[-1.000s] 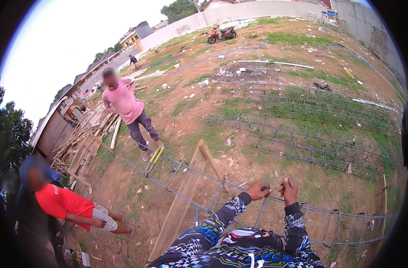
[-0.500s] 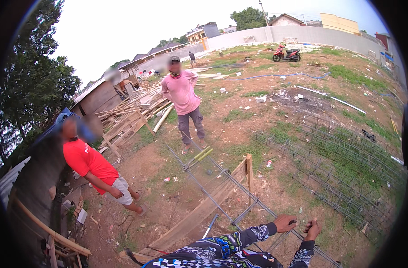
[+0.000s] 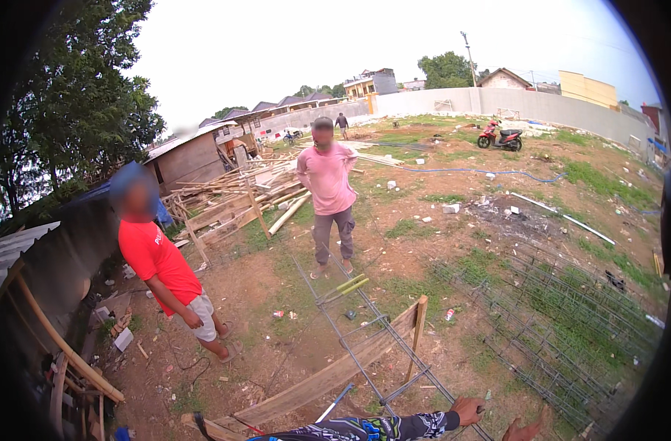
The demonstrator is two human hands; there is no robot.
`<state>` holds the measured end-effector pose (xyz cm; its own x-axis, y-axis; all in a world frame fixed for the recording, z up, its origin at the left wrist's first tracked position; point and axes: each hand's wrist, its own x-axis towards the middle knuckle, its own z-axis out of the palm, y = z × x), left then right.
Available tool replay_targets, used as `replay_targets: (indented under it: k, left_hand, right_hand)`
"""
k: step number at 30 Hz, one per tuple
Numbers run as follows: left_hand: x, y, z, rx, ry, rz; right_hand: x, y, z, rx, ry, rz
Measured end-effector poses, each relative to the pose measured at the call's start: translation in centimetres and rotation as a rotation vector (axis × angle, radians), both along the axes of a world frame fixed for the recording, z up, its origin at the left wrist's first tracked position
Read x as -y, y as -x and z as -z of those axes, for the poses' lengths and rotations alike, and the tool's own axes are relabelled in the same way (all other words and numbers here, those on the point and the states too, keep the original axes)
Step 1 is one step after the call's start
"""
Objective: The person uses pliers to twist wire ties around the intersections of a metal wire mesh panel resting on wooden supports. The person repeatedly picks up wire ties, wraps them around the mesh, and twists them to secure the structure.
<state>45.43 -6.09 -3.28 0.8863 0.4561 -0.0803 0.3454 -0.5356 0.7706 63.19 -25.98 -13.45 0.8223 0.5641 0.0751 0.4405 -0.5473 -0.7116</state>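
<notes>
My left hand (image 3: 468, 411) is closed over the near end of a long rebar frame (image 3: 398, 339), beside its right-hand bar. A small dark thing shows at its fingertips, too small to name. To the right, low at the picture's edge, is my right hand (image 3: 523, 431), apart from the bars, its thumb and fingers spread and somewhat blurred. The frame has long steel bars joined by cross ties and runs away from me across a wooden plank (image 3: 335, 378). Toward its far end lies a tool with two yellow-green handles (image 3: 344, 288), probably a bolt cutter.
Two people stand nearby, one in a red shirt (image 3: 161, 261), another in a pink shirt (image 3: 328, 180). More tied rebar cages (image 3: 563, 316) lie on grass at right. A blue-handled tool (image 3: 337, 400) rests by the plank. Behind are piled timber (image 3: 232, 209) and a motorbike (image 3: 499, 137).
My view has tilted up, so the scene sits lower and further right. My right hand's fingers have spread from a closed pinch. My left hand remains at the bars.
</notes>
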Motion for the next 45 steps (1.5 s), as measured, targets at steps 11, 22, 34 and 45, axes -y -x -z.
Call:
replay_targets:
  k: [11, 22, 34, 45]
  left_hand:
    - [0.2, 1.0, 2.1, 0.112, -0.066, -0.09]
    - [0.4, 1.0, 2.1, 0.117, -0.088, -0.137]
    - [0.8, 0.3, 2.0, 0.049, -0.069, -0.12]
    - [1.0, 0.7, 2.1, 0.057, -0.109, -0.09]
  right_hand:
    - [-4.5, 8.5, -7.7, 0.054, -0.016, -0.513]
    - [-5.0, 8.4, -7.1, -0.239, -0.011, -0.334]
    - [-0.8, 15.4, -5.6, -0.2, 0.118, -0.21]
    - [-2.7, 18.9, -6.8, 0.319, 0.1, -0.123]
